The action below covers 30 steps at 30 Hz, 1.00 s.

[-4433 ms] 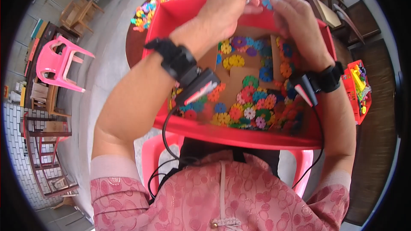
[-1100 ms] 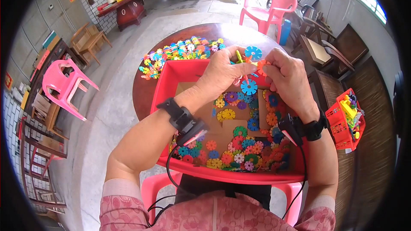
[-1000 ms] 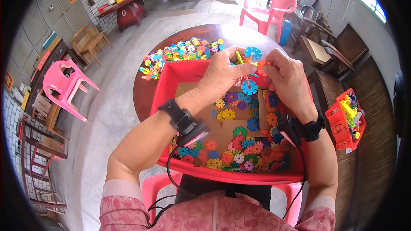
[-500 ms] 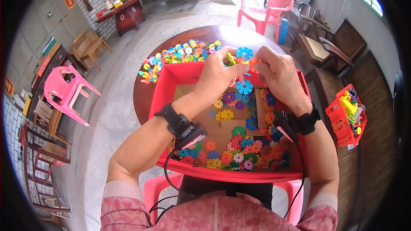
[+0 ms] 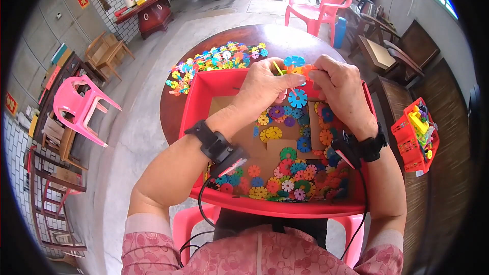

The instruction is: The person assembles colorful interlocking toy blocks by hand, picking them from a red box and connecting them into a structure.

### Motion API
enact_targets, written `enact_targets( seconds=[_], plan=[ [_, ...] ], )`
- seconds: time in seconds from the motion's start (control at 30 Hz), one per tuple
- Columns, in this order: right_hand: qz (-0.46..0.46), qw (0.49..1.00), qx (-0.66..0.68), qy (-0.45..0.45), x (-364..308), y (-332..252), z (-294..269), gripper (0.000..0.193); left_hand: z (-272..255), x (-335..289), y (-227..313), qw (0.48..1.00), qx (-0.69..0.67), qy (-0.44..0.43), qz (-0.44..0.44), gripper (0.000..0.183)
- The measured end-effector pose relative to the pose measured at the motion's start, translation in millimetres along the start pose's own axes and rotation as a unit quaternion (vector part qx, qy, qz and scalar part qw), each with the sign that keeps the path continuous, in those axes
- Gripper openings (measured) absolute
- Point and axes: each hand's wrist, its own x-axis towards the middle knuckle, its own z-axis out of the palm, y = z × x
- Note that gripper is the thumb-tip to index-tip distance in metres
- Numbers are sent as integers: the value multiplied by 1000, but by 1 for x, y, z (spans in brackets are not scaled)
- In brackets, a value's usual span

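Above the red box [image 5: 285, 208], both hands meet at a small cluster of interlocking plastic snowflake discs. My left hand [image 5: 262, 85] is closed on this cluster, its thumb across the front. Blue discs stick out above [image 5: 294, 61] and below [image 5: 297, 98] the thumb, and a yellow-green disc [image 5: 277, 67] shows edge-on. My right hand [image 5: 340, 87] pinches an orange snowflake disc [image 5: 307, 70] against the cluster's right side. Whether that disc is slotted in cannot be made out. Loose snowflake discs [image 5: 288, 186] of many colours lie on the box's cardboard bottom.
Behind the box, a large group of joined discs [image 5: 219, 61] lies on the round wooden table [image 5: 282, 34]. A red basket of toys [image 5: 415, 137] stands at right. Pink plastic chairs stand at left [image 5: 76, 102] and beyond the table [image 5: 321, 7]. Cables hang from both wrist devices.
The cluster has turned slightly in my left hand, so the yellow-green disc now shows edge-on. The orange disc has tilted with my right fingers. The whole view has shifted a little.
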Motion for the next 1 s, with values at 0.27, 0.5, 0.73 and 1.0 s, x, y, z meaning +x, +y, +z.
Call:
enact_targets(
  seconds=[0.27, 0.5, 0.73, 1.0],
  plan=[
    [-22, 1000, -10, 8, 3, -4, 1, 10, 4, -5, 8, 995, 80, 29, 45, 22],
    [-74, 997, -30, 20, -2, 0, 6, 9, 7, -8, 2, 985, 130, 63, 92, 22],
    [-107, 992, -60, 19, 3, 3, 8, 10, 7, -8, 1, 987, 114, 69, 88, 19],
    [2, 999, 31, -14, 7, 27, 19, 14, -4, 7, -11, 994, 13, 19, 107, 16]
  ],
)
